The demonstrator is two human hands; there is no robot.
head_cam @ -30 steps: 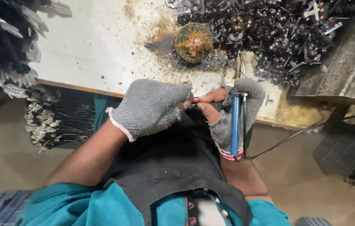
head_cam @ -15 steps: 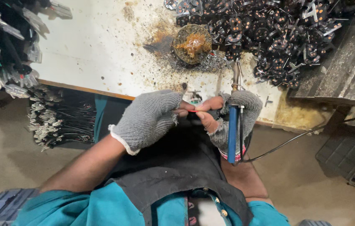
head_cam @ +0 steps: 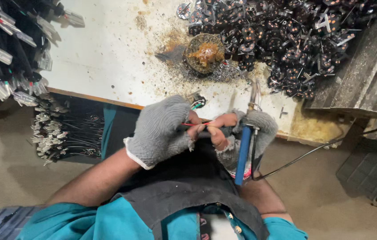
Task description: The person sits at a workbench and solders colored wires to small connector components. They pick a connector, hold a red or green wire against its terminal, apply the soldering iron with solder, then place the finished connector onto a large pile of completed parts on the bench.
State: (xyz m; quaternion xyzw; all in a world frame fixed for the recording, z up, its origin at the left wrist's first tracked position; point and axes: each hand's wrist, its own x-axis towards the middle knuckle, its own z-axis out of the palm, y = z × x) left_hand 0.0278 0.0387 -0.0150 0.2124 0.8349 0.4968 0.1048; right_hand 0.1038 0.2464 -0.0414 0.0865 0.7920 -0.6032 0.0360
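My left hand (head_cam: 161, 131), in a grey knit glove with bare fingertips, grips a thin cable with red and green wires (head_cam: 191, 125) and a small black round part (head_cam: 198, 101) at its end. My right hand (head_cam: 241, 133), also gloved, holds a blue-handled soldering iron (head_cam: 243, 153) upright, its tip (head_cam: 253, 91) pointing towards the bench. Thumb and finger of the right hand also pinch the wire close to the left hand. Both hands meet just in front of the bench edge.
A white stained bench (head_cam: 108, 58) carries a round tin of brown flux (head_cam: 205, 53) and a big heap of small black round parts (head_cam: 295, 35). Bundles of black cables (head_cam: 6, 49) lie at left, more hang below (head_cam: 64, 133). A grey metal box (head_cam: 366, 75) stands right.
Both hands have stayed close together at the bench edge and shifted slightly. The small black part at the cable's end now shows above the left glove.
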